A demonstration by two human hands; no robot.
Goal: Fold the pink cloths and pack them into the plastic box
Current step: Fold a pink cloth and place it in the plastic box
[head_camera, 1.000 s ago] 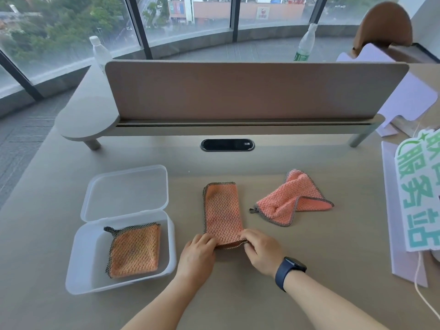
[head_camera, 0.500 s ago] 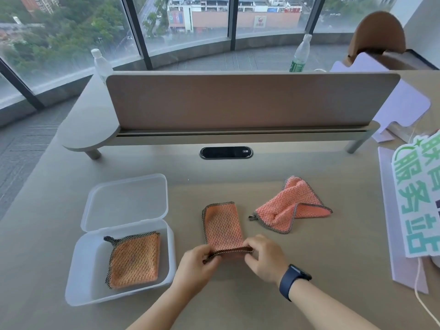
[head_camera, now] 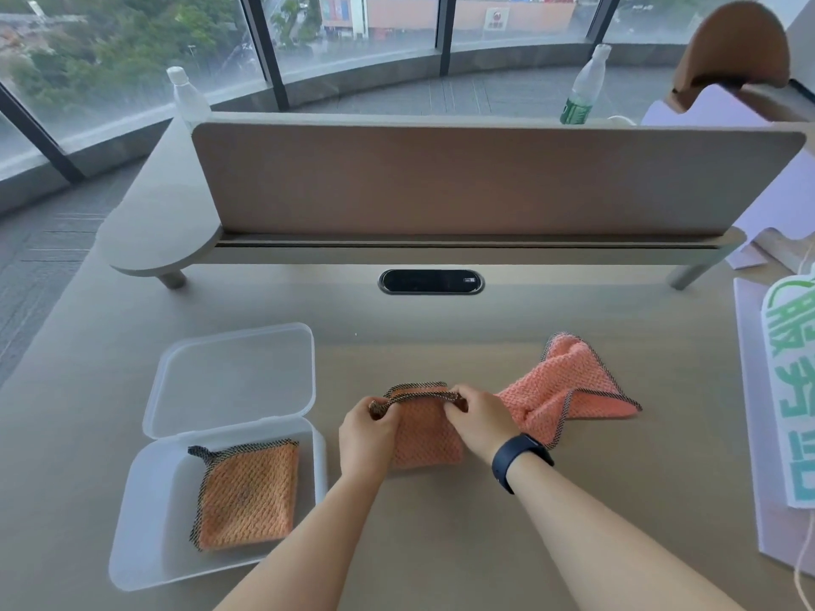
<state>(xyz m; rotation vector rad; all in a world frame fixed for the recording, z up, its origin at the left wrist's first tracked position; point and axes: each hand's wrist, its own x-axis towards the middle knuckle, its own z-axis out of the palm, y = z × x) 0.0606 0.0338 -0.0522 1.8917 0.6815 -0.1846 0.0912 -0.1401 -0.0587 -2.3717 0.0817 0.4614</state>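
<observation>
A pink cloth (head_camera: 424, 438) with a dark mesh border lies on the table in front of me, folded over on itself into a near square. My left hand (head_camera: 367, 432) pinches its far left corner and my right hand (head_camera: 480, 416) pinches its far right corner. A second pink cloth (head_camera: 569, 385) lies crumpled and unfolded just to the right. At the left stands the clear plastic box (head_camera: 150, 513), its lid (head_camera: 233, 377) hinged open behind it. One folded pink cloth (head_camera: 249, 493) lies flat inside the box.
A low desk divider (head_camera: 485, 178) runs across the far side, with a black cable port (head_camera: 431, 281) in front of it. A white and green sign (head_camera: 794, 390) lies at the right edge. Two plastic bottles (head_camera: 582, 88) stand beyond the divider.
Both hands lifted the near edge of the long folded cloth and carried it away from me onto the far edge, halving its length. The other cloths and the box stayed put.
</observation>
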